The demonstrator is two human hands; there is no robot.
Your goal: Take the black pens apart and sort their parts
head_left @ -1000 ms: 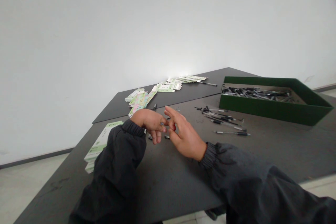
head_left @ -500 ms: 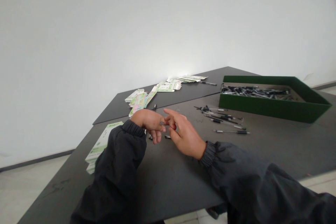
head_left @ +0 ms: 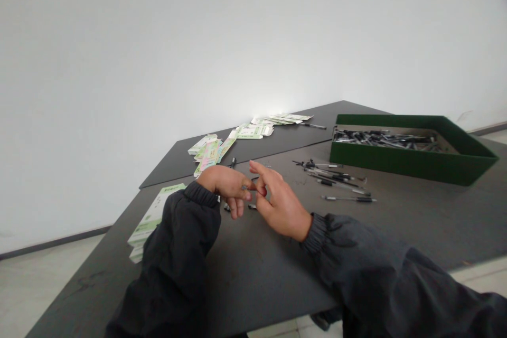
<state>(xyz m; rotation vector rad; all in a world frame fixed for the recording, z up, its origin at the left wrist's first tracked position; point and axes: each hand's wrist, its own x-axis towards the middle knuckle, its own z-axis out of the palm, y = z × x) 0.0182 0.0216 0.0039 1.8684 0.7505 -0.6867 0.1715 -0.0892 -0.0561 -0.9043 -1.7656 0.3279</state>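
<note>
Above the table, my left hand [head_left: 227, 185] is bent at the wrist with thumb and index finger pinched together. A small grey piece [head_left: 244, 187], like part of a pen, shows between them. My right hand [head_left: 283, 205] faces it, its thumb and index fingertip close together and its other fingers stretched forward. Whatever lies between the right fingertips is too small to make out. The fingertips of both hands almost meet. Below and behind the hands lie dark pen parts, among them a black piece [head_left: 252, 206] and another dark one [head_left: 233, 162], partly hidden.
On the right stands a green box [head_left: 400, 162] holding many pens [head_left: 384, 139]. Several loose pens [head_left: 336, 177] lie in front of it. Green-and-white flat cartons [head_left: 253, 131] spread along the back; more cartons [head_left: 156, 214] lie by my left sleeve. A seam crosses the dark table [head_left: 261, 274].
My right hand's fingertips have shifted slightly up and right, and the small gap to my left fingers has widened a little. My left hand stays almost still.
</note>
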